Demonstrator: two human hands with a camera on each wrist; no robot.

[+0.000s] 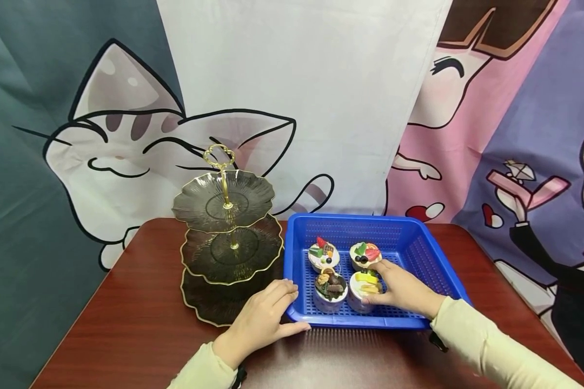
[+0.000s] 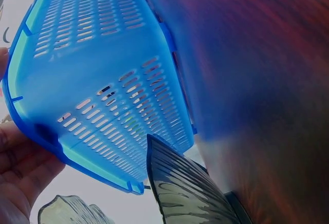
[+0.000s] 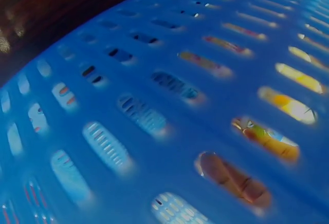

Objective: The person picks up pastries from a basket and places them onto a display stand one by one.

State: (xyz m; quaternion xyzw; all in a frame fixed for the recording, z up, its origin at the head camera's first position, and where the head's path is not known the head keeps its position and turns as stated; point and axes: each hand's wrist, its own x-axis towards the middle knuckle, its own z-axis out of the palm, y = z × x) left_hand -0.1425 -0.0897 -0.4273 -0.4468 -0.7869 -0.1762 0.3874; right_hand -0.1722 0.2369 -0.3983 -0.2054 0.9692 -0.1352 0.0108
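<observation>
A blue plastic basket (image 1: 370, 322) with slotted walls holds several small decorated cupcakes in pale cups. At its front left corner, my left hand (image 1: 263, 319) grips the rim, fingers along the left side and thumb by the front wall; the left wrist view shows the fingers (image 2: 31, 167) at the edge. Inside the basket, my right hand (image 1: 409, 289) holds the front right cupcake with yellow fruit (image 1: 357, 289), thumb in front and fingers behind. Beside it sits a chocolate-topped cupcake (image 1: 330, 294). Farther back are two berry-topped cupcakes, one left (image 1: 323, 256) and one right (image 1: 362, 253).
Left of the basket stands a three-tier dark, scalloped serving stand (image 1: 231, 254) with gold edges and a gold top handle (image 1: 219, 155). Everything rests on a reddish-brown table (image 1: 141, 302). A cartoon-printed cloth (image 1: 302, 108) hangs behind the table.
</observation>
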